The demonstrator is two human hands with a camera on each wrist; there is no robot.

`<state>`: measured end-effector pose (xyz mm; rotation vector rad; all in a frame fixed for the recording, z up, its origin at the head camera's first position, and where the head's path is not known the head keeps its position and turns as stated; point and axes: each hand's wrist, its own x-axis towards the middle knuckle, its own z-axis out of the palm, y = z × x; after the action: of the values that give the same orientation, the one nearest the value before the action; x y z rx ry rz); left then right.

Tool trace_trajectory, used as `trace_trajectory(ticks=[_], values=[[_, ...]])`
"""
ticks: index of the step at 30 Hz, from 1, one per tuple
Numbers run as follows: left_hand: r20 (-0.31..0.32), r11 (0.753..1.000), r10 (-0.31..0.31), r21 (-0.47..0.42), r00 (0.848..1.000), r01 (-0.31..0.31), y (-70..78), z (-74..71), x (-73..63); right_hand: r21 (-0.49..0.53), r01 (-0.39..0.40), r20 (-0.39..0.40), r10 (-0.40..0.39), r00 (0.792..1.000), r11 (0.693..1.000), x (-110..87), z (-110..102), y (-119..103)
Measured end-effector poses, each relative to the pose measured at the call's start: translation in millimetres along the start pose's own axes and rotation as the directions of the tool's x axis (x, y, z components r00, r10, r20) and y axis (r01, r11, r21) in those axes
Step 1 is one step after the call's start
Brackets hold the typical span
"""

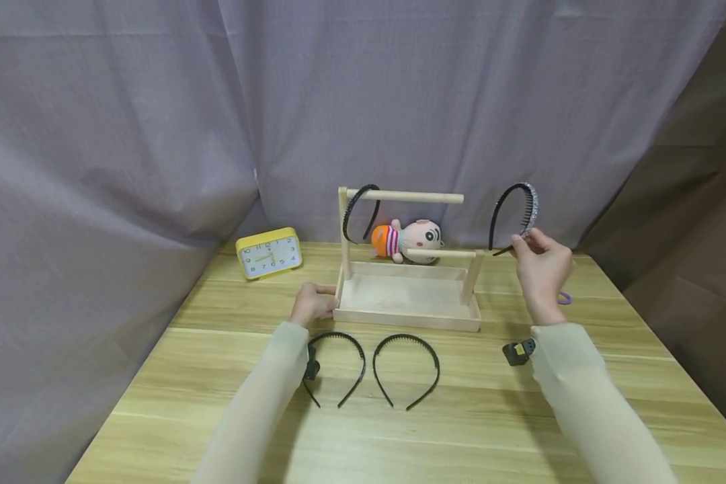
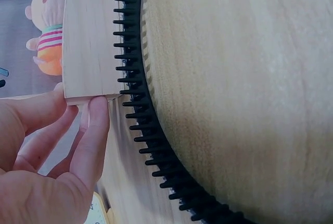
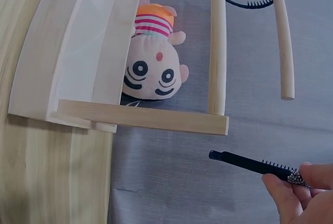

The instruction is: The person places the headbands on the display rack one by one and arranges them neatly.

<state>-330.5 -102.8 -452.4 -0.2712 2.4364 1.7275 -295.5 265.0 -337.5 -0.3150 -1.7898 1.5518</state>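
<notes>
My right hand [image 1: 543, 263] pinches a black toothed headband [image 1: 530, 205] with silvery glitter near one end, holding it up to the right of a pale wooden rack [image 1: 407, 316]. In the right wrist view, the tip of this headband [image 3: 239, 161] points toward the rack's lower post. My left hand [image 1: 313, 304] grips the left end of the rack's tray, with thumb and fingertips at its corner [image 2: 86, 96]. A dark headband [image 1: 352, 210] hangs from the upper bar, close to its post. Two more headbands [image 1: 364, 359] [image 1: 437, 363] lie on the table in front.
A yellow alarm clock [image 1: 269, 254] stands left of the rack. Behind the rack lies a plush doll [image 1: 420, 238] in a striped top. A purple ring [image 1: 565, 298] sits partly hidden beside my right wrist. Grey cloth [image 1: 363, 101] hangs behind the wooden table [image 1: 460, 430].
</notes>
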Motion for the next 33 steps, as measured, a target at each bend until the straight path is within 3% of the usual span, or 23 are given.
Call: trace_trajectory(ticks=[8,16,24,33], values=[[-0.001,1.000,-0.003,-0.009,1.000,0.003,-0.8,1.4,1.1,-0.069,0.006,0.015,-0.005,1.000,0.998,-1.3,7.0,-4.3],[-0.017,1.000,0.009,-0.006,1.000,-0.010,0.3,2.8,-1.7,-0.063,-0.003,0.028,0.005,1.000,0.998,-2.4,14.9,-3.9],[-0.026,1.000,0.002,-0.004,1.000,-0.002,0.9,2.6,-0.7,-0.167,0.022,0.017,-0.019,1.000,0.986,-3.7,25.2,-5.6],[-0.025,1.000,0.009,0.004,1.000,-0.009,-2.1,2.4,0.8,-0.181,0.001,0.026,0.004,1.000,0.983,-8.4,41.2,-8.6]])
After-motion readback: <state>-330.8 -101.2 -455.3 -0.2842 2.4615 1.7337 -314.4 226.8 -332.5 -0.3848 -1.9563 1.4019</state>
